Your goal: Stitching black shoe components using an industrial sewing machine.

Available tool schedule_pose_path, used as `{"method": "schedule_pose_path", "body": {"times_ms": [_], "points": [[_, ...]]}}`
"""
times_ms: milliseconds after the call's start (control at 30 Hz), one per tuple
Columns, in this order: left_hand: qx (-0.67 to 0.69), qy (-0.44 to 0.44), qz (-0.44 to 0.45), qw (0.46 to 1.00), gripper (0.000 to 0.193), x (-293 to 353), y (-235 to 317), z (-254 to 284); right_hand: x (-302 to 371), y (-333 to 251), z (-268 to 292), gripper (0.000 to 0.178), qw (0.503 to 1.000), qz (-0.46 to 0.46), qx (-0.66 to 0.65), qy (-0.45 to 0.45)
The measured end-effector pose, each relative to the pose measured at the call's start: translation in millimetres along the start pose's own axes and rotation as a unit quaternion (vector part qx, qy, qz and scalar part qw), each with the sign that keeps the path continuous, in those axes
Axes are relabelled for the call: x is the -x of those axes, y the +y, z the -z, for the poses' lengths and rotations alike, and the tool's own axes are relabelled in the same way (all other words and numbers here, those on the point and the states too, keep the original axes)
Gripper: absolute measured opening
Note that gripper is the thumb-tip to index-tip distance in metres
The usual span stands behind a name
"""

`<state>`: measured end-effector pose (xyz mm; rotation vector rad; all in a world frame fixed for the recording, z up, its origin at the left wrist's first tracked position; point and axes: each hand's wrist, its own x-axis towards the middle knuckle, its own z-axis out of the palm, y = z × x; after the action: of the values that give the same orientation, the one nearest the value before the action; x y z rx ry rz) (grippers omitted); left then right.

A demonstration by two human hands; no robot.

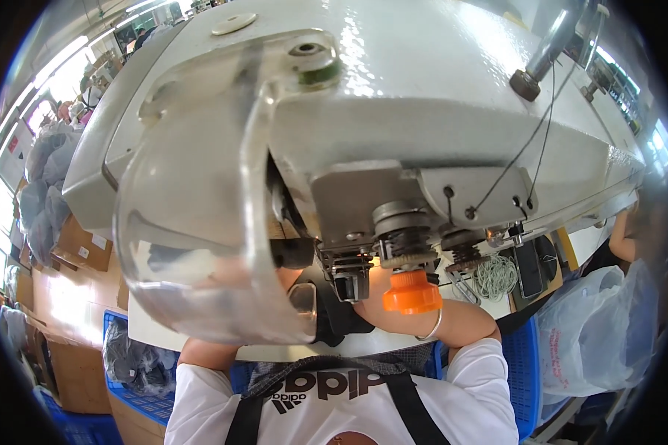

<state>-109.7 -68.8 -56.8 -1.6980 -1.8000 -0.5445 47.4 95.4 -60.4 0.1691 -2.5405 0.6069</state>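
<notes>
A large white sewing machine head [453, 126] fills the view and covers most of my hands. My left forearm [209, 353] reaches in beneath a clear curved plastic guard [193, 215]. Through the guard only blurred skin of my left hand [234, 276] shows. From the other side comes my right forearm [464, 324], with a bangle [436, 324] on it. My right hand [376, 291] lies behind the thread tension dials [402, 222] and an orange knob [413, 293], its fingers hidden. Black fabric [338, 315] lies between the hands; whether either grips it cannot be seen.
Dark threads [523, 144] run down to a metal thread-guide plate [490, 196]. On the table sit a coil of pale cord [496, 278] and a dark phone-like object [527, 267]. Blue baskets [137, 397] and a clear plastic bag [597, 326] flank me; cardboard boxes [82, 245] stand left.
</notes>
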Motion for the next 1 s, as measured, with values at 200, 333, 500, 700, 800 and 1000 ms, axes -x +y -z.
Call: {"method": "schedule_pose_path", "body": {"times_ms": [200, 333, 500, 700, 800, 1000], "points": [[0.042, 0.0, 0.029, 0.999, 0.014, 20.2, -9.5, -1.3, 4.1, 0.7, -4.1, 0.013, 0.999, -0.024, 0.037, 0.01], [0.078, 0.0, 0.029, 0.997, 0.008, 16.8, 5.3, -0.9, 12.5, 10.2, -22.5, 0.02, 0.998, -0.036, 0.045, 0.015], [0.153, -0.053, 0.035, 0.986, 0.008, 5.6, 11.1, 12.2, 3.6, -1.1, -2.7, 0.019, 1.0, -0.02, -0.002, 0.0], [0.259, -0.016, 0.126, 0.958, 0.022, -4.6, 9.9, 1.7, 5.1, 4.5, -8.1, 0.019, 0.999, -0.009, -0.049, 0.01], [0.135, -0.02, 0.081, 0.987, 0.021, -4.2, 10.0, 8.0, 0.8, 3.0, -10.9, 0.018, 0.995, 0.0, -0.089, 0.044], [-0.06, -0.038, -0.007, 0.997, 0.021, -3.5, 6.3, 13.5, -7.0, -3.7, 2.5, 0.018, 0.996, 0.002, -0.047, 0.074]]}}
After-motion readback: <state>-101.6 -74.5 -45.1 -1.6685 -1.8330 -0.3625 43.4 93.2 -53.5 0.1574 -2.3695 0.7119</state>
